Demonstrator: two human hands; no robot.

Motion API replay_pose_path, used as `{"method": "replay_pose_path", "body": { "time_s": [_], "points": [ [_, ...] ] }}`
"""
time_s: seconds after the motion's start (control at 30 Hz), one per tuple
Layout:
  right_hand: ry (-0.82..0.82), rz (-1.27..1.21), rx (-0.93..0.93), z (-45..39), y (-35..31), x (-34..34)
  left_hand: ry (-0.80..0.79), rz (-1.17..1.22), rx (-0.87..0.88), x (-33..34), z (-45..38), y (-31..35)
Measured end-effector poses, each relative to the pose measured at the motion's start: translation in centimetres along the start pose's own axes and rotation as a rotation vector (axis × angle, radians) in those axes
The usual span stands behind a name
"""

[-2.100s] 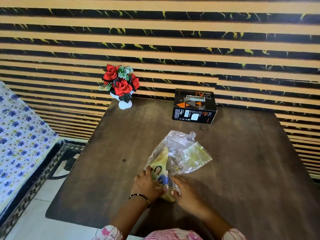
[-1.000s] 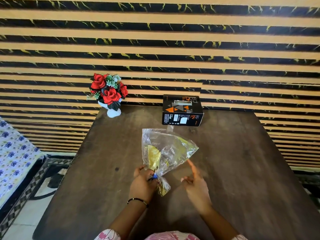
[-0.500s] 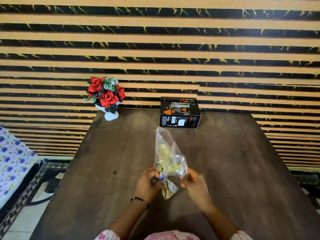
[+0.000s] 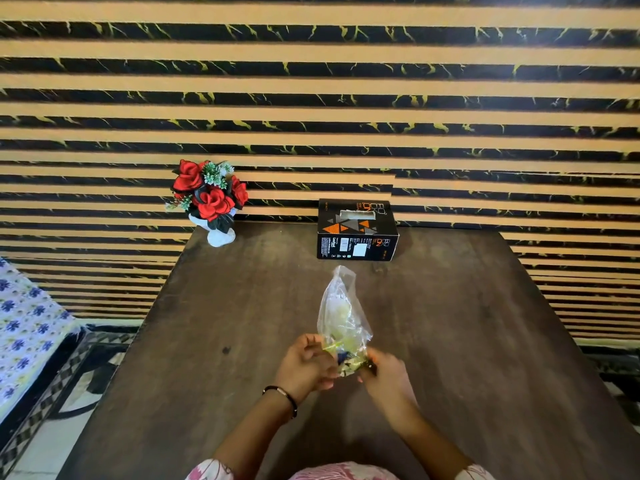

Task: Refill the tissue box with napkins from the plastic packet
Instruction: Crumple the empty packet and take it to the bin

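Head view: both hands, left hand (image 4: pixel 304 365) and right hand (image 4: pixel 388 374), pinch the plastic packet (image 4: pixel 341 315) upright above the surface (image 4: pixel 467 341); fingers blurred, contents indistinct. Tissue box (image 4: pixel 356 233) stands well beyond, by the wall.

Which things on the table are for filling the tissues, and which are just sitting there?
For the job:
plastic packet, held upright by both hands, left hand and right hand
tissue box, black, at the table's far edge

Just sitting there:
red flowers in a white vase
flowered cloth off to the left
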State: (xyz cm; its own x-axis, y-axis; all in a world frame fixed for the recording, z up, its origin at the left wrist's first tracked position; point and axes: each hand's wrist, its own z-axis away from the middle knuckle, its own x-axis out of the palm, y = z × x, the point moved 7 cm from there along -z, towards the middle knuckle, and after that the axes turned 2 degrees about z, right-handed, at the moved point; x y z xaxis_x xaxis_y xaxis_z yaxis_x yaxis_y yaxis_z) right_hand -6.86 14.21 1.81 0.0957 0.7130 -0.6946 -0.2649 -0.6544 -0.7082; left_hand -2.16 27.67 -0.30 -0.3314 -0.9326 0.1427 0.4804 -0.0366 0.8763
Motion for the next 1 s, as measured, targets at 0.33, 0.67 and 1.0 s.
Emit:
{"method": "replay_pose_path", "body": {
  "time_s": [0.33,0.67,1.0],
  "points": [
    [0.002,-0.064,0.048,0.2,1.2,-0.2,0.036,0.046,0.175,-2.4,-0.7,3.2],
    [-0.006,-0.376,0.109,0.5,1.8,0.3,-0.004,0.036,0.124,-0.2,-1.3,1.2],
    [0.015,-0.344,0.137,0.1,2.7,0.1,-0.167,-0.003,0.015,2.1,-0.3,-0.2]
  ]
}}
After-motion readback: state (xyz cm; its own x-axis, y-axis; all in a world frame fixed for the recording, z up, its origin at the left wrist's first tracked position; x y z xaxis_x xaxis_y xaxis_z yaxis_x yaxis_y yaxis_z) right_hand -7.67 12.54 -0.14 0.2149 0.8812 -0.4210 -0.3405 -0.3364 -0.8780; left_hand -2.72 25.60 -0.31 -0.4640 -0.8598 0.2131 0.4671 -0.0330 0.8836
